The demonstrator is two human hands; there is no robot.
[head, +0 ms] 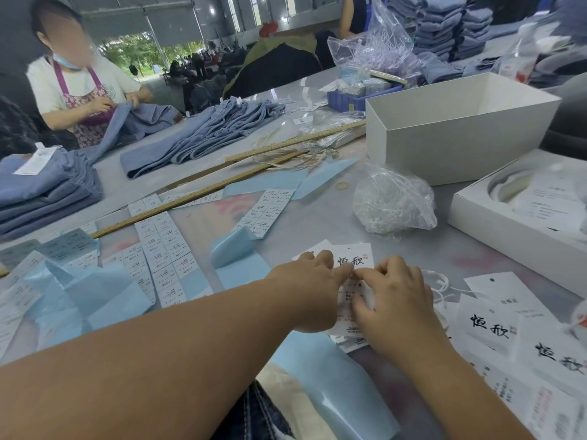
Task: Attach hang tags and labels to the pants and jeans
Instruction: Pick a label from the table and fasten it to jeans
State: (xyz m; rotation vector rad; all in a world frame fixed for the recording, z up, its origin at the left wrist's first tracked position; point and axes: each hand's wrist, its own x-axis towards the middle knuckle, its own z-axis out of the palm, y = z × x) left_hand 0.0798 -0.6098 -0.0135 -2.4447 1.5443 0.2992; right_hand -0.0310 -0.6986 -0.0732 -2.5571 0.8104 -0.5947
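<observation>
We are working over a white hang tag (352,265) lying flat on the grey table (317,214), both hands meeting at its middle. Our left hand (309,289) is resting on the tag's left side, fingers curled, thumb and forefinger pinching toward the centre; our right hand (392,292) is mirroring it, fingertips pinched at the same spot. What we are pinching is too small to make out, though it is likely a size sticker being pressed onto the tag, which would explain why the tag is lying flat and is being pinned from both sides.

Sticker sheets (165,246) are lying just to the left within reach, amid peeled blue backing strips (235,249), so labels can be lifted one after another. More printed tags (495,315) are fanning out to the right beside white strings (440,285), and a clear bag of fasteners (394,201) is sitting beyond them, ready for tying.

The jeans themselves are lying well apart: a folded stack (47,192) at far left, already carrying a tag, and a spread pile (203,134) across the table, where another worker (82,81) is handling denim. Two wooden rulers (222,182) and an open white box (457,122) are filling the space between.
</observation>
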